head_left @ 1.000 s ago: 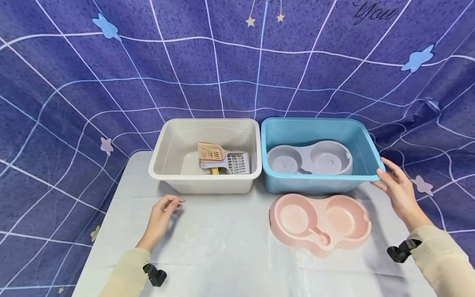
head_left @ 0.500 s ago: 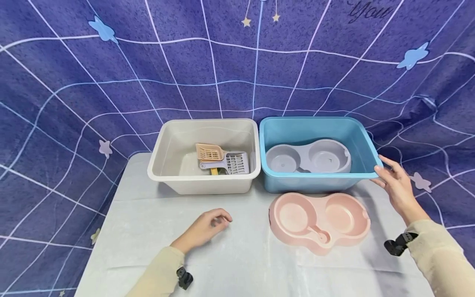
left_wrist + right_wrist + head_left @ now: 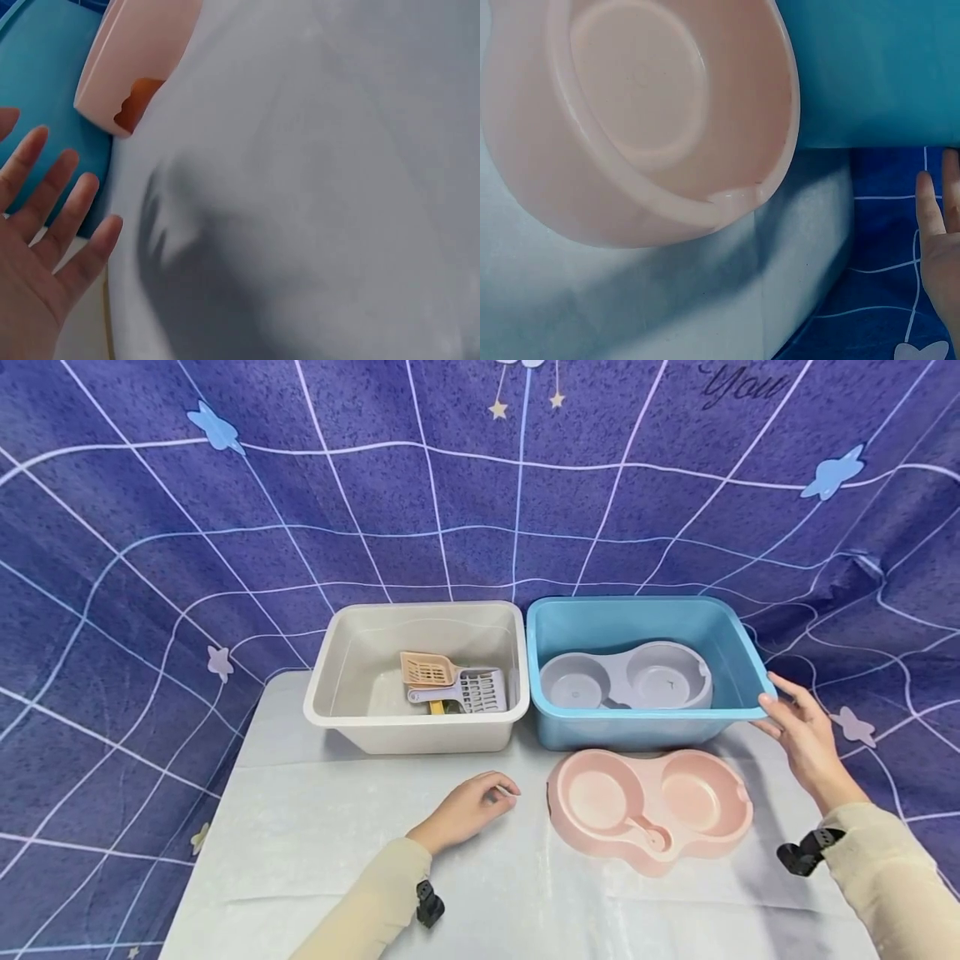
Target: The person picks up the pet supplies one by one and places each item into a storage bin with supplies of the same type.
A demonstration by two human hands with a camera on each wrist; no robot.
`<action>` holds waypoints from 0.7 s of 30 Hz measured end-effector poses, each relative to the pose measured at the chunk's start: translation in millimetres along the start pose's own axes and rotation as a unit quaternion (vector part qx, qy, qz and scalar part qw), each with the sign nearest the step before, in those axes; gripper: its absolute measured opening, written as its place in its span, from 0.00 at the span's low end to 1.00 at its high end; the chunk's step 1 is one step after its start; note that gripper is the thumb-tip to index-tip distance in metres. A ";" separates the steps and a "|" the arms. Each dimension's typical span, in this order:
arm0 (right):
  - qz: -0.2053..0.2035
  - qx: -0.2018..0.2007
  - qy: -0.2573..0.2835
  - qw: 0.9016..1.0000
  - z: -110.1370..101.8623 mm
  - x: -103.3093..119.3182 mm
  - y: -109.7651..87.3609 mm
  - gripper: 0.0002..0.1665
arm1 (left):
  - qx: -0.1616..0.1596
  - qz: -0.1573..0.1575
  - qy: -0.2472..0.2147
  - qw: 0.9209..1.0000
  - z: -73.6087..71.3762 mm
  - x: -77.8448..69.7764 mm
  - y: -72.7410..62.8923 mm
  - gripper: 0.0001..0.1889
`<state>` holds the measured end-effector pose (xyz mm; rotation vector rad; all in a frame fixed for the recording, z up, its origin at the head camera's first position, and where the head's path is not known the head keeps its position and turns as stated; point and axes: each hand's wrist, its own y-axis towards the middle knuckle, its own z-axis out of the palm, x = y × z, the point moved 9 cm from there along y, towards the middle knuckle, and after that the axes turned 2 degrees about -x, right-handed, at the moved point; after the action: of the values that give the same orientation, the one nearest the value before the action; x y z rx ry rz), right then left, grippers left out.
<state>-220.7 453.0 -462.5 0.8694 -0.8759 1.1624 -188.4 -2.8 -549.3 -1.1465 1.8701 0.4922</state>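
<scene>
My left hand (image 3: 474, 806) hovers over the table just left of a pink double pet bowl (image 3: 693, 802), its spread fingers holding nothing in the left wrist view. At the front right corner of a blue bin (image 3: 637, 732), my right hand (image 3: 804, 735) touches the rim with its fingertips. The right wrist view shows straight fingers (image 3: 928, 206) against the bin's side. Inside the blue bin lies a grey double pet bowl (image 3: 619, 681). Orange and lilac litter scoops (image 3: 483, 692) lie in a light grey bin (image 3: 420, 735), with a yellow piece partly hidden beneath.
Both bins stand side by side at the back of the white-covered table (image 3: 300, 843), against a purple-blue curtain (image 3: 480, 493) with stars and lines. The pink bowl sits close in front of the blue bin. The curtain also hangs at both sides.
My left hand has moved right, from in front of the light grey bin's left side to near the pink bowl. My right hand stays at the blue bin's corner.
</scene>
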 end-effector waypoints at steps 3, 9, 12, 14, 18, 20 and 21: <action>-0.002 0.000 0.007 1.000 0.7 -0.3 0.3 0.25 | 0.004 -0.005 -0.007 1.000 6.3 1.0 4.6 0.10; -0.007 -0.007 0.009 1.000 0.6 0.3 0.9 0.25 | 0.017 -0.002 -0.011 1.000 21.6 -2.2 15.5 0.17; -0.008 -0.010 0.011 1.000 0.4 0.3 1.0 0.25 | 0.018 -0.004 -0.006 1.000 28.5 -3.9 21.2 0.19; -0.009 -0.013 0.013 1.000 0.6 0.0 0.5 0.25 | 0.017 -0.006 -0.003 1.000 32.4 -4.3 24.2 0.19; -0.010 -0.017 0.009 1.000 0.5 -0.7 -0.2 0.25 | 0.018 -0.013 -0.008 1.000 39.6 -3.7 28.7 0.19; -0.010 -0.019 0.003 1.000 0.1 -1.1 -0.2 0.25 | 0.019 -0.017 -0.014 1.000 43.0 -2.2 30.4 0.20; -0.010 -0.019 0.003 1.000 -0.1 -1.4 -0.2 0.25 | 0.019 -0.018 -0.018 1.000 44.4 -1.8 31.1 0.20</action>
<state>-220.7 452.6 -463.8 0.8419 -0.8810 1.1267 -194.1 44.5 -575.3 -1.1384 1.8178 0.4519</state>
